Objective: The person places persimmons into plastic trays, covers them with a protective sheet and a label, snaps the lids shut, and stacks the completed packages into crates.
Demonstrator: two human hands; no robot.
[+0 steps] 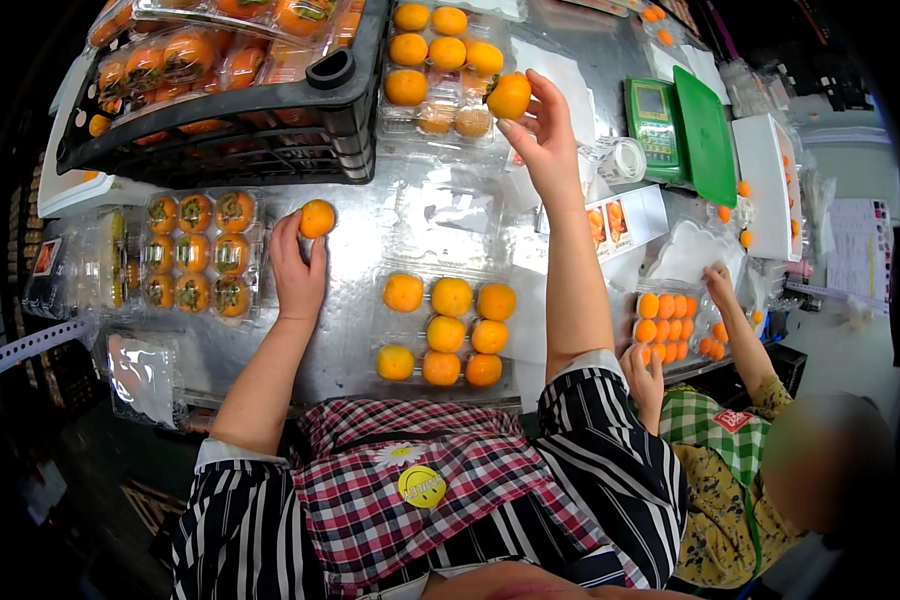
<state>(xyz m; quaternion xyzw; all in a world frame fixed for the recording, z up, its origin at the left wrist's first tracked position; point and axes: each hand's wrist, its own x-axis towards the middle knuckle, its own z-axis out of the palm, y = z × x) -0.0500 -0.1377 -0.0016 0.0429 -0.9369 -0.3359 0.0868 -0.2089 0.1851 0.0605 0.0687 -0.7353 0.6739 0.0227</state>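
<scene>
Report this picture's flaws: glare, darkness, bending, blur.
Head view: glare whitens the clear lid and shines off the metal table; the outer rim falls to black; fisheye bending shows toward the edges; the co-worker's head is blurred out, while the left hand, the right hand and the persimmon in it look fairly sharp.
</scene>
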